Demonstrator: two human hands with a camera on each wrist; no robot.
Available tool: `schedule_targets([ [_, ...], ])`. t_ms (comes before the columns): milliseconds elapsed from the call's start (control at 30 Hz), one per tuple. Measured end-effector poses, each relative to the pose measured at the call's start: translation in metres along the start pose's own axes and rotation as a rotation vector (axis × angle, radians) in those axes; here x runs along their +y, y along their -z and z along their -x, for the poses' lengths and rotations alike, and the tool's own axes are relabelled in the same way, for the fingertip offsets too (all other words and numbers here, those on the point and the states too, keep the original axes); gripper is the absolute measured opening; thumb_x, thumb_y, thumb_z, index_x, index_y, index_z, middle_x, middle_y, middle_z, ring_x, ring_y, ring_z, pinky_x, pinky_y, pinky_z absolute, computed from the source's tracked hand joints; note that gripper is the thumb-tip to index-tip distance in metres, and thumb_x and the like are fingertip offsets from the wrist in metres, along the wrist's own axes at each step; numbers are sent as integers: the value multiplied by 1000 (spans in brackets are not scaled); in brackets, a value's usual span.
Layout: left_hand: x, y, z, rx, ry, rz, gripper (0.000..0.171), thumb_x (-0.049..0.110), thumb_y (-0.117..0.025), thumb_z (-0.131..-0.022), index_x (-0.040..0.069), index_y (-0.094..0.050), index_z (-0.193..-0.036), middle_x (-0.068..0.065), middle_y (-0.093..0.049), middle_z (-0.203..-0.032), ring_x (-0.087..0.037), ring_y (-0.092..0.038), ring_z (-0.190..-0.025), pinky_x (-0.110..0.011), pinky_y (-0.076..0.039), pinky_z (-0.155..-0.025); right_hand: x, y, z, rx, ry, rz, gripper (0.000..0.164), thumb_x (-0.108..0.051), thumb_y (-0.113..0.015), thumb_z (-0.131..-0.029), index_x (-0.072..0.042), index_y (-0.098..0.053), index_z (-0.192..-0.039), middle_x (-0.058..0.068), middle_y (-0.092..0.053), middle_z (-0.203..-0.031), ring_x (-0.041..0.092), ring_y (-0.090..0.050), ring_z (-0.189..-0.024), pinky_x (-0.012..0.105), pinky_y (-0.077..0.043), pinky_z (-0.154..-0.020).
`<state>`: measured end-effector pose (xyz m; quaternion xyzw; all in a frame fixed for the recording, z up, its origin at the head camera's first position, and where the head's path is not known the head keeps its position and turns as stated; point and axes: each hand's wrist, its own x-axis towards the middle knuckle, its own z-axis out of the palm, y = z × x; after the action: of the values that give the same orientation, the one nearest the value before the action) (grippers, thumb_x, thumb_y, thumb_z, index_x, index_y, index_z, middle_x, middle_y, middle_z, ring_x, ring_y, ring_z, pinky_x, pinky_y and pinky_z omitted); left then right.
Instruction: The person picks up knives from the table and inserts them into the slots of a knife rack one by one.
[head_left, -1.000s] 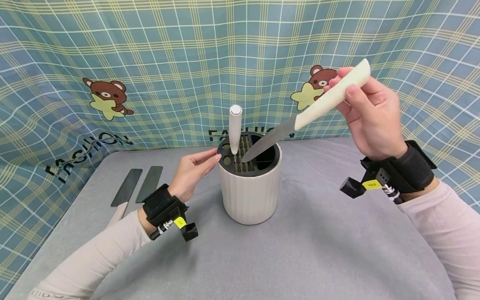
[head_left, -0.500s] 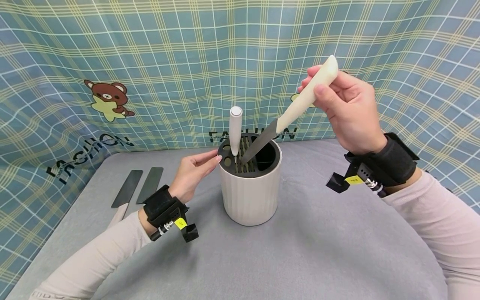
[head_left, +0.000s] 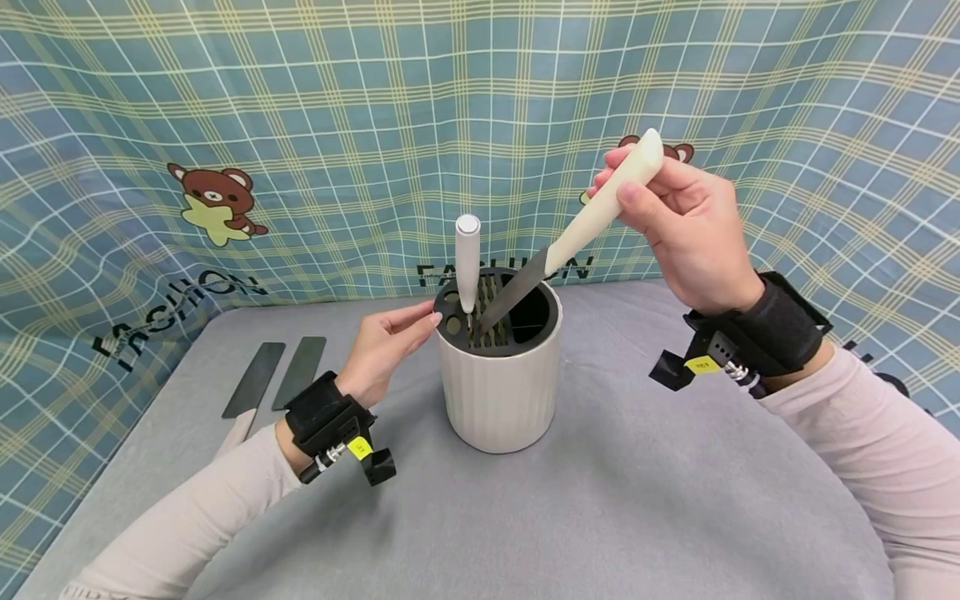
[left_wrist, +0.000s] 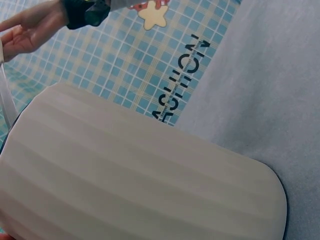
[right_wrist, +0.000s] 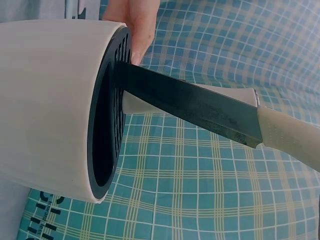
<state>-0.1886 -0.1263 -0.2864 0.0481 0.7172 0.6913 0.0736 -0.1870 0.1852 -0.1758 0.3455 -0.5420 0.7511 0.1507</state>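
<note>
My right hand (head_left: 697, 225) pinches the cream handle of a kitchen knife (head_left: 517, 287). Its grey blade slants down and left, the tip at the slots in the black top of a white ribbed knife holder (head_left: 498, 400); whether the tip is inside a slot I cannot tell. With thumb and fingertips, my left hand (head_left: 382, 346) touches the holder's left rim, fingers fairly straight. Another utensil with a white handle (head_left: 467, 262) stands upright in the slots; its lower part is hidden. The right wrist view shows the blade (right_wrist: 190, 102) crossing in front of that handle.
Left on the grey cloth-covered table (head_left: 600, 500) lie a white-handled tool with a wide dark blade (head_left: 255, 379) and a second dark flat blade (head_left: 300, 371), both partly behind my left arm. A checked curtain (head_left: 360, 125) hangs close behind the holder.
My right hand has moved left and lately slightly down, bringing the knife to a steeper angle over the slots. The left hand keeps its place on the rim.
</note>
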Motion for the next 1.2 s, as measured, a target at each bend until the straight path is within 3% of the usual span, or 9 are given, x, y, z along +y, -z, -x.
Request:
schedule_targets([
  [267, 0, 0, 2, -9, -9, 10, 49, 19, -62, -97, 5, -49, -142, -8, -46, -148, -18, -50, -131, -23, -46, -109, 3, -2, 3, -8, -32, 9, 24, 9, -57, -92, 14, -63, -114, 15, -68, -103, 26, -68, -99, 31, -58, -94],
  [600, -2, 1, 2, -2, 4, 9, 50, 19, -62, -96, 6, -49, -142, -7, -45, -148, -17, -50, -131, -22, -46, -108, 12, -6, 6, -38, -76, 106, 25, 10, -60, -90, 11, -64, -115, 11, -71, -100, 26, -68, -98, 30, -58, -90],
  [733, -1, 1, 2, 2, 4, 5, 50, 19, -62, -96, 5, -49, -142, -8, -45, -148, -18, -50, -131, -22, -46, -108, 18, -7, 8, -78, -107, 125, 26, 10, -61, -90, 11, -64, -115, 10, -71, -105, 22, -68, -99, 27, -56, -90],
  [967, -1, 0, 2, -6, 0, 3, 50, 21, -63, -96, 6, -49, -143, -7, -46, -148, -17, -50, -131, -21, -46, -108, 23, -6, 9, -145, -159, 185, 22, 4, -65, -90, 2, -70, -111, 7, -71, -106, 16, -67, -102, 24, -55, -91],
  [1200, 1, 0, 3, -10, -11, 4, 49, 20, -62, -97, 6, -50, -142, -6, -46, -148, -16, -51, -130, -20, -47, -107, 31, -9, 10, -212, -212, 261, 21, 3, -66, -89, 2, -70, -110, 5, -71, -106, 16, -67, -103, 25, -58, -87],
])
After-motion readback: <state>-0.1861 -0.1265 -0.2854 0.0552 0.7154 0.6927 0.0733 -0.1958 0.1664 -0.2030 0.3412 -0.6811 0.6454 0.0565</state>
